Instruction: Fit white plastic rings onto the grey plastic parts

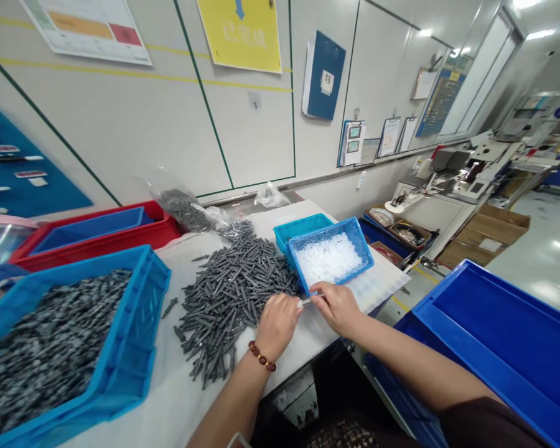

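My left hand (279, 322), with a beaded bracelet at the wrist, is closed in a pinch over the front of the table. It grips one end of a small grey-and-white part (306, 302), mostly covered by fingers. The fingers of my right hand (338, 307) pinch the other end. Just beyond the hands, a blue basket (364, 246) holds many small white plastic pieces (330, 256). To the left spreads a large heap of slim dark grey plastic parts (236, 283).
A light blue crate (142, 336) full of dark parts stands at left, before a red bin (98, 246). Behind the basket is a teal basket (303, 225). A bag of dark parts (182, 208) leans by the wall. At right is a deep blue tray (504, 336).
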Tool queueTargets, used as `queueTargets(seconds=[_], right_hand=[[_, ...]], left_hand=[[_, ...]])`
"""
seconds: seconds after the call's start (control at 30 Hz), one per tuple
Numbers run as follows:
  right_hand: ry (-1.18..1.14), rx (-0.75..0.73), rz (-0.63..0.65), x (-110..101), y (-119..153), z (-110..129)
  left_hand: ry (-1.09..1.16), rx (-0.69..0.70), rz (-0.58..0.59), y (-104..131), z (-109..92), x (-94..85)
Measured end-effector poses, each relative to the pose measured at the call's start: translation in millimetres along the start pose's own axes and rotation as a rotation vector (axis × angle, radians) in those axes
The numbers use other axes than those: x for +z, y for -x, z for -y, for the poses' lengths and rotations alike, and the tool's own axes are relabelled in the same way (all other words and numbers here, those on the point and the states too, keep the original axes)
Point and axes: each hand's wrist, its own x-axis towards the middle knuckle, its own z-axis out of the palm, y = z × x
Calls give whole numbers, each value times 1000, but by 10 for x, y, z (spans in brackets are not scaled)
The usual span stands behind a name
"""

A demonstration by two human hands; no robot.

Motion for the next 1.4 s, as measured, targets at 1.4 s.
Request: queueTargets(seconds=[1.4], right_hand=[[-430, 394, -170, -816, -758, -1079]], left_hand=[[34, -221, -141, 7, 187, 33]])
